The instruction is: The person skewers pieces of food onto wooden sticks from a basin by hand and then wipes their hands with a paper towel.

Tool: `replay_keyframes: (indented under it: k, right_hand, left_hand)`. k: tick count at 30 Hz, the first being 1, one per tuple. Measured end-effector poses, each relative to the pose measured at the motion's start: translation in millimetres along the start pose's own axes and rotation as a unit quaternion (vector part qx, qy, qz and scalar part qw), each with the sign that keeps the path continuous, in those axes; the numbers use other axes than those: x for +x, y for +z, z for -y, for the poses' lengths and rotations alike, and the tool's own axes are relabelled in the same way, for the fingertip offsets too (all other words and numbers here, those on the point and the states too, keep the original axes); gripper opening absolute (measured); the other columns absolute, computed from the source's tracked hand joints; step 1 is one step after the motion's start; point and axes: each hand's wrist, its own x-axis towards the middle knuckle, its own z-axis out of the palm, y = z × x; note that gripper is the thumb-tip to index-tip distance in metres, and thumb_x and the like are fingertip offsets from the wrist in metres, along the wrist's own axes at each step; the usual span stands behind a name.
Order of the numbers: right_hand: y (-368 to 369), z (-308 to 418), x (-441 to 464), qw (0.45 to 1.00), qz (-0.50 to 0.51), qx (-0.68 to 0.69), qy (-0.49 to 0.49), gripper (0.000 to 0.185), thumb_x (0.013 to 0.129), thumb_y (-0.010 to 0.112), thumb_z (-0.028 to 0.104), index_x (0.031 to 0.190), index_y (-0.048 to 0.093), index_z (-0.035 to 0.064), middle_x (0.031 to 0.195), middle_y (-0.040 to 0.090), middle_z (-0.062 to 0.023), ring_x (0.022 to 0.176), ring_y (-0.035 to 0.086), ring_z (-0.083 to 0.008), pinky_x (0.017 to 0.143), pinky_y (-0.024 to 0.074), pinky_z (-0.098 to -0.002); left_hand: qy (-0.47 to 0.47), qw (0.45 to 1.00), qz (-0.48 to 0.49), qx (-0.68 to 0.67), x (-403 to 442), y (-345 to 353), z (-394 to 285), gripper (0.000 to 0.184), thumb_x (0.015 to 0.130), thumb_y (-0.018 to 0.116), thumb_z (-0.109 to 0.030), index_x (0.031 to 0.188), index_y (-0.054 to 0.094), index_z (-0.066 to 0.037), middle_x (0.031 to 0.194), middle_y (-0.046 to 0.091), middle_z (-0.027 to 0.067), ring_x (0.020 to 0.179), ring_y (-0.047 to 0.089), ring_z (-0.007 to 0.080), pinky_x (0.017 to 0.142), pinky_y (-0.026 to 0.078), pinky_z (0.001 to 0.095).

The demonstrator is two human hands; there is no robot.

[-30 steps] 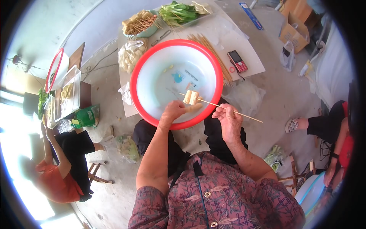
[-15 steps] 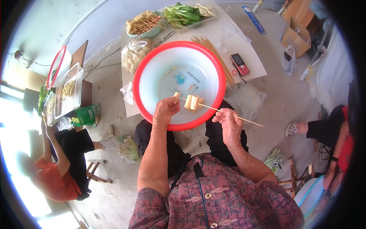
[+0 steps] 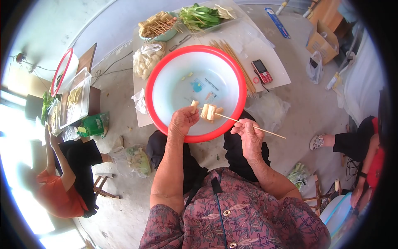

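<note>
My right hand (image 3: pixel 250 139) pinches a thin bamboo skewer (image 3: pixel 269 133) along its shaft, its blunt end jutting out to the right. Short pale-yellow rolled pieces, like tofu-skin rolls (image 3: pixel 209 111), are threaded near the far end. My left hand (image 3: pixel 184 120) holds one more tofu-skin roll (image 3: pixel 195 103) between thumb and fingers, right by the skewer's tip; whether the tip is in it I cannot tell. Both hands are over the near side of a large white basin with a red rim (image 3: pixel 238 70). A few small yellowish scraps (image 3: pixel 187 76) lie inside the basin.
Around the basin on the table are a bowl of skewered rolls (image 3: pixel 159 27), leafy greens (image 3: pixel 199 17), a plastic bag of pale pieces (image 3: pixel 147 60), loose bamboo skewers (image 3: pixel 232 54) and a red phone (image 3: pixel 262 71). Co-workers sit at left (image 3: pixel 62 186) and right (image 3: pixel 369 153).
My left hand with its roll has shifted slightly to the right, closer to the skewer's tip. My right hand and the skewer have hardly moved.
</note>
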Motion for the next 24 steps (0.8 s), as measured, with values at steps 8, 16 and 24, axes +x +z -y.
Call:
replay_keyframes:
  k: [8,16,24]
  right_hand:
    - [0.8,0.6,2.1,1.0,-0.003,0.01,0.017,0.028,0.094,0.05,0.025,0.099,0.057,-0.0025,0.085,0.063,-0.0115,0.071,0.062,-0.0194,0.067,0.052,-0.0325]
    - [0.1,-2.2,4.2,0.999,0.005,0.02,0.03,0.028,0.093,0.052,0.024,0.098,0.058,-0.0029,0.085,0.063,-0.0118,0.071,0.062,-0.0198,0.068,0.0529,-0.0339]
    - [3.0,-2.8,4.6,0.999,0.014,0.025,0.033,0.028,0.092,0.055,0.023,0.099,0.06,-0.0032,0.084,0.064,-0.0111,0.07,0.062,-0.0194,0.067,0.0528,-0.033]
  left_hand:
    - [0.003,1.0,0.027,-0.004,-2.2,1.9,3.7,0.018,0.075,0.06,-0.01,0.091,0.059,-0.002,0.084,0.061,0.0078,0.076,0.058,0.0193,0.079,0.046,0.0365]
    - [-0.002,0.999,0.05,-0.005,-8.0,6.7,5.6,0.024,0.076,0.06,-0.012,0.098,0.057,-0.004,0.095,0.062,0.0086,0.089,0.058,0.0224,0.089,0.041,0.0413]
    - [0.011,0.998,0.06,-0.007,-17.9,14.3,11.0,0.025,0.077,0.06,-0.013,0.101,0.057,-0.004,0.098,0.062,0.0083,0.093,0.058,0.0215,0.09,0.04,0.0406]
